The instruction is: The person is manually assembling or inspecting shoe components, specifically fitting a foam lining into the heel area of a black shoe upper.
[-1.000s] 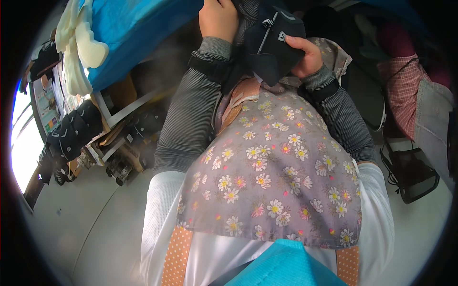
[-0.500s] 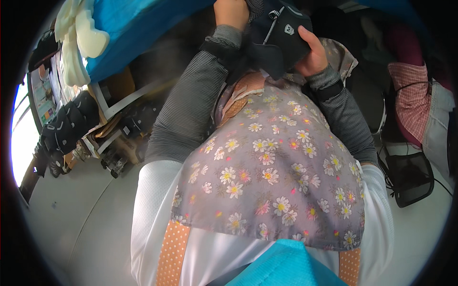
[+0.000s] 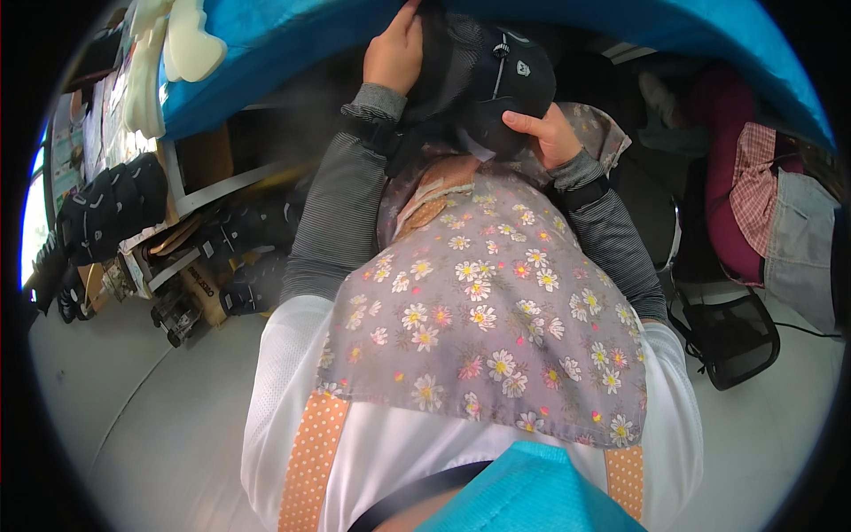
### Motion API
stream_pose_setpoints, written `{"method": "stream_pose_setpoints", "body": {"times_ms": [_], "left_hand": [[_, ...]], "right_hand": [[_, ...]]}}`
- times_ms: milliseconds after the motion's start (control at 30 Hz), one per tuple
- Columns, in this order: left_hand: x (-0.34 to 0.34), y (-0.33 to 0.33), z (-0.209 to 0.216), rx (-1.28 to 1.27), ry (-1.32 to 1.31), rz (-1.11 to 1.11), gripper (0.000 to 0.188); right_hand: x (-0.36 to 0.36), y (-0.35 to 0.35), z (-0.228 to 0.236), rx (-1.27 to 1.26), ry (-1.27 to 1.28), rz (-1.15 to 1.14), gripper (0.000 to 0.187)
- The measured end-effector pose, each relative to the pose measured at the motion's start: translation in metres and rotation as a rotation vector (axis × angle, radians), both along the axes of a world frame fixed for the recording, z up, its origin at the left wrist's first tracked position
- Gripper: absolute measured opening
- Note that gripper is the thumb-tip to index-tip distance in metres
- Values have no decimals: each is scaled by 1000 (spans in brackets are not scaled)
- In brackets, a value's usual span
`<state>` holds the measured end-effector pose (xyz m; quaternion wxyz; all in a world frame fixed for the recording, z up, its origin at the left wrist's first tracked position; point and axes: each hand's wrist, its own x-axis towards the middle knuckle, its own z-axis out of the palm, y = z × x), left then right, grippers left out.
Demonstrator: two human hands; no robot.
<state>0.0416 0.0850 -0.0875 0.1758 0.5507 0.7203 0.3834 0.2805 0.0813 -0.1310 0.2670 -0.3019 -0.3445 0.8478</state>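
A black fabric article (image 3: 523, 84) with a small white emblem, a pale zip-like line or cord and a mesh-like striped part is held above my lap; its exact kind is not clear. My left hand (image 3: 396, 55) is closed at its left, dark upper part, with the fingertips partly hidden near the top of the picture. On the lower right edge, my right hand (image 3: 545, 133) grips it, thumb on top and the other fingers hidden beneath. A small whitish tag (image 3: 476, 146) hangs from its lower edge. Below it spreads my flowered apron (image 3: 496, 293).
A blue-covered table (image 3: 292, 31) curves along the far side, with cream shaped pieces (image 3: 191, 44) at its left. Similar black articles (image 3: 115, 208) are stacked on the left. At right, another person's pink sleeve (image 3: 722, 195) shows near a black mesh chair part (image 3: 731, 337).
The black article and both my hands have shifted left in the picture. My left hand is lower in view, and the article is turned somewhat. More of the blue table shows at the top right.
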Motion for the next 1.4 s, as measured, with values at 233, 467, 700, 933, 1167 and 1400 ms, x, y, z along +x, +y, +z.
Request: {"method": "stream_pose_setpoints", "body": {"times_ms": [233,467,700,933,1167,1400], "left_hand": [[-44,-29,-8,-258,-913,46,56],[-29,-49,19,-179,-707,-37,52],[-9,-43,39,151,-1005,38,45],[-36,-50,58,202,-439,-49,28],[-33,-42,55,137,-241,-120,36],[-48,-93,49,-395,-834,-97,34]], "right_hand": [[10,8,-8,-55,42,48,45],[10,15,-12,-86,87,65,43],[5,22,-21,-126,199,103,31],[-8,20,-12,-46,192,101,31],[10,29,-41,-152,172,176,48],[15,22,-23,-307,241,56,30]]}}
